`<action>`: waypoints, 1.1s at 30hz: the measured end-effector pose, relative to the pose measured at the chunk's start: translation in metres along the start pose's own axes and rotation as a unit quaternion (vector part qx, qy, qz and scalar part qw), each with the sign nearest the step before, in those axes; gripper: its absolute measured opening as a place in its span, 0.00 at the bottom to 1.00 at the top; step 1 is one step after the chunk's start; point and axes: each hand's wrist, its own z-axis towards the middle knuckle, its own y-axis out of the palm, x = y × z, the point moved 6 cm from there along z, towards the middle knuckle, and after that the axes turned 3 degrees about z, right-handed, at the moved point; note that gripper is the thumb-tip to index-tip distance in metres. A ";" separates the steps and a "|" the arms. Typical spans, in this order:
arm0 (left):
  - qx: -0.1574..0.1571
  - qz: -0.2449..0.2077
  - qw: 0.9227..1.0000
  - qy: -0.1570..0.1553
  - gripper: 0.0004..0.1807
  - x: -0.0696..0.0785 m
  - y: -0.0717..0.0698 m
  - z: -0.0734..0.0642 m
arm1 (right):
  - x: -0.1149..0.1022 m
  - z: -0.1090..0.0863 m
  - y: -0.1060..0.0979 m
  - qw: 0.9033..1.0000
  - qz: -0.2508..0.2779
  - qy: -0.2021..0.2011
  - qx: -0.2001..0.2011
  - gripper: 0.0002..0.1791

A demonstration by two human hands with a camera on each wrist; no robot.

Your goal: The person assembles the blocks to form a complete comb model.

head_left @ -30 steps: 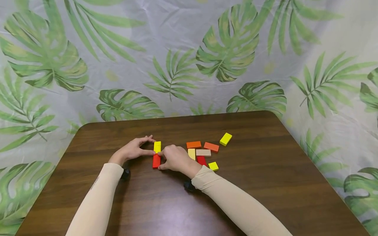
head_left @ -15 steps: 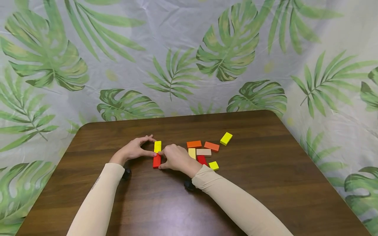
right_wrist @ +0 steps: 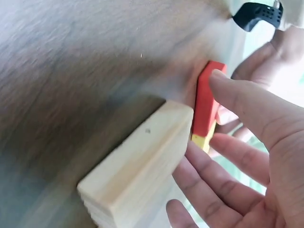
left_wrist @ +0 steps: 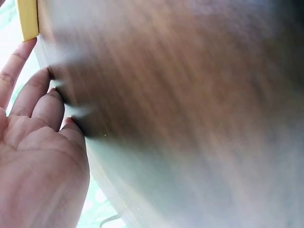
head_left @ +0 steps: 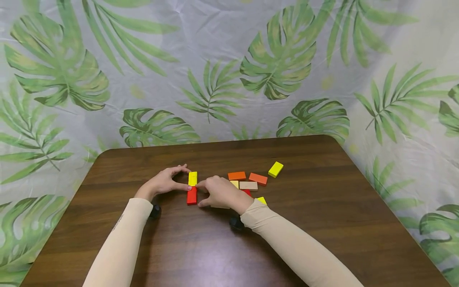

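Note:
A yellow block [head_left: 193,178] and a red block [head_left: 191,196] lie end to end in a line on the brown table. My left hand [head_left: 162,182] spans the yellow one from the left: its index fingertip touches the far end, seen in the left wrist view at the yellow block [left_wrist: 27,19], and the thumb tip rests by the joint with the red. To their right is my right hand [head_left: 224,193], thumb and fingers spread. Its thumb is apart from the red block, with the index fingertip close by the joint. A pale wooden block [right_wrist: 137,156] lies beside its fingers in the right wrist view.
Right of the right hand lie two orange blocks [head_left: 237,175], a beige block [head_left: 248,185], a partly covered cream block [head_left: 234,183], a mostly hidden red piece and a yellow piece [head_left: 262,200]. Another yellow block [head_left: 275,169] lies farther back. A leaf-print cloth hangs behind the table.
My right hand has shifted slightly right, and its thumb has come away from the red block. It now covers more of the loose blocks. The left hand stays by the yellow block.

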 end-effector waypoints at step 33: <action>0.000 0.000 1.000 0.000 0.37 -0.002 0.001 0.002 | 0.031 -0.038 -0.013 0.997 0.018 -0.055 -0.057 0.29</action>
